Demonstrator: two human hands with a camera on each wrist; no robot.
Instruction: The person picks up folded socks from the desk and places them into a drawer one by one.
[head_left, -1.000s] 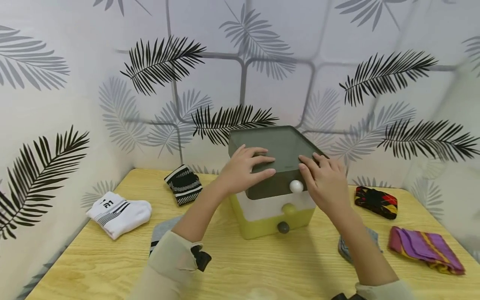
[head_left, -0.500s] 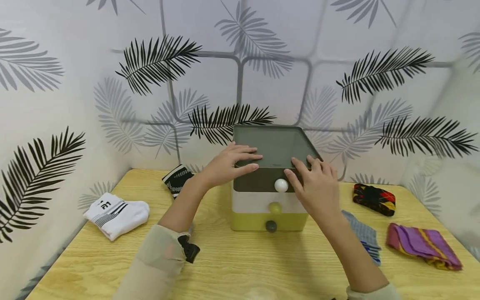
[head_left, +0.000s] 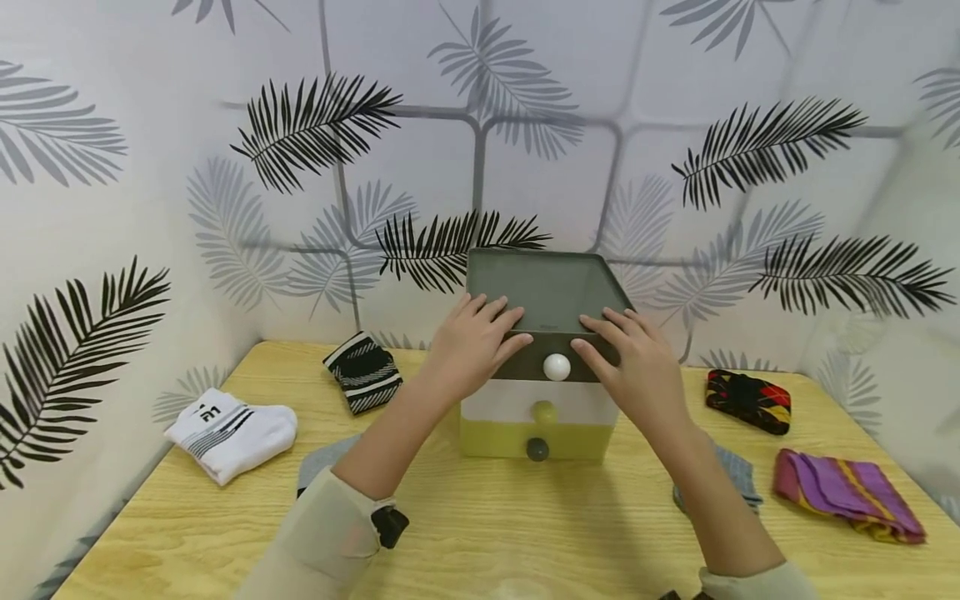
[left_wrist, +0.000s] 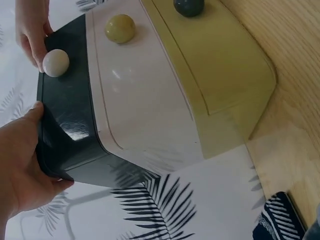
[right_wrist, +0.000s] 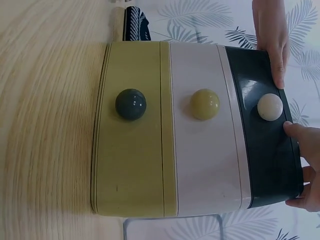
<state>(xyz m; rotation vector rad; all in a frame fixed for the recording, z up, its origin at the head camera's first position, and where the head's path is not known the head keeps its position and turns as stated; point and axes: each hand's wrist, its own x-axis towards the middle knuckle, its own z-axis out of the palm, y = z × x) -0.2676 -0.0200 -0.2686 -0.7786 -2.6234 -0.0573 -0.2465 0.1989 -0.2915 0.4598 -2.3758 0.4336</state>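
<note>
Rectangular 3-tier box (head_left: 491, 400), dk grey on top, white mid, yellow-green at bottom, stands upright mid-worktop (head_left: 480, 533) nr far edge, front to near edge. One round knob per tier: white knob (head_left: 557, 367), yellow-green knob (head_left: 544, 412), dk grey knob (head_left: 537, 449).

L hand (head_left: 471, 346) rests on box top's front L corner, fingers extended & spread, thumb at front rim. R hand (head_left: 643, 360) same at front R corner, thumb near white knob. Neither is curled round anything.

L side of worktop: white sock w/ black stripes (head_left: 236, 433) by L edge; folded black-and-white patterned sock (head_left: 363, 372) twd far edge; grey fabric (head_left: 327, 461) partly behind L forearm. R side: black-red-yellow argyle bundle (head_left: 748, 400) nr far R corner; folded purple fabric w/ yellow stripes (head_left: 847, 493) by R edge; grey-blue ribbed fabric (head_left: 738, 475) partly behind R forearm.
</note>
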